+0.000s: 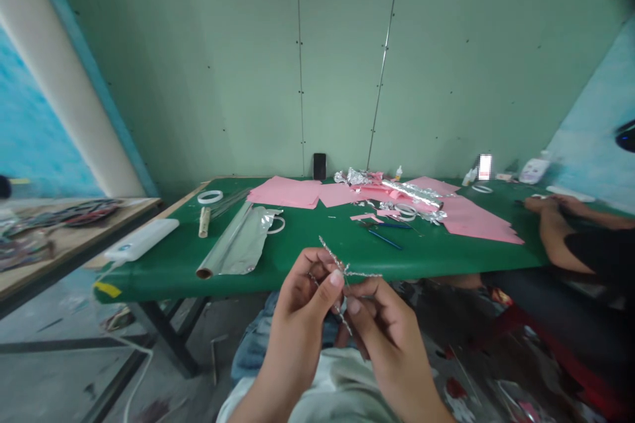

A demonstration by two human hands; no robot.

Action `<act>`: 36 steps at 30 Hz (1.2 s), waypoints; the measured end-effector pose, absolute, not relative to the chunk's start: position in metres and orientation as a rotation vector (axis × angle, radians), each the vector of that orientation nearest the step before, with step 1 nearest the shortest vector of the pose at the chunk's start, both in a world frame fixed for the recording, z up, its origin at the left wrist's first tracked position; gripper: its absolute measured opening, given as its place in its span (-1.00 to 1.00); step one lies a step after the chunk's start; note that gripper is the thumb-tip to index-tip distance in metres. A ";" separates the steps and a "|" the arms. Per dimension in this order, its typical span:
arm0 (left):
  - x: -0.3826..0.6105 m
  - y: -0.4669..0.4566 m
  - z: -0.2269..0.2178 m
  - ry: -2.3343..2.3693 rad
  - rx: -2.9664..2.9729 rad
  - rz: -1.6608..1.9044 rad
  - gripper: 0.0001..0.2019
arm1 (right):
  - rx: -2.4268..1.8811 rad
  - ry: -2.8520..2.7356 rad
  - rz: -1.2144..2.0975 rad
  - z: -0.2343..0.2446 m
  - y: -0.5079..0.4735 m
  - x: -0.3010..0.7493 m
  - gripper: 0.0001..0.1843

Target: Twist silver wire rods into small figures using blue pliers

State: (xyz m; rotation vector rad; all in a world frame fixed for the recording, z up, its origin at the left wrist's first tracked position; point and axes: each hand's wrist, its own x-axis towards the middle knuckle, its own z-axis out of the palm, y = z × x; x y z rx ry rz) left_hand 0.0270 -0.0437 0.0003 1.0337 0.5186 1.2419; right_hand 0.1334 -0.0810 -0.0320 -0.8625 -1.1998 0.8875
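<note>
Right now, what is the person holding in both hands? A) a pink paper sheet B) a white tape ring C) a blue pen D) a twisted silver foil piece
D. The left hand and right hand pinch the twisted silver foil piece between their fingers.

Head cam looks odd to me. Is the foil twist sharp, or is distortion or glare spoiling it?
Head view: the foil twist is fairly sharp, with only small glints; wide-angle distortion bends the table edge and wall seams; lighting is soft, top right corner dark.
</note>
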 end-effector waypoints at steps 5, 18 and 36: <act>0.027 -0.044 0.000 0.525 1.064 1.270 -0.84 | -0.874 -1.216 0.831 -0.036 -0.080 0.134 -0.83; 0.031 -0.042 -0.008 0.605 1.008 1.264 -0.75 | -0.949 -1.303 0.778 -0.036 -0.083 0.137 -0.79; 0.035 -0.031 -0.010 0.645 1.213 1.394 -0.81 | -1.204 -1.484 0.527 -0.033 -0.089 0.155 -0.79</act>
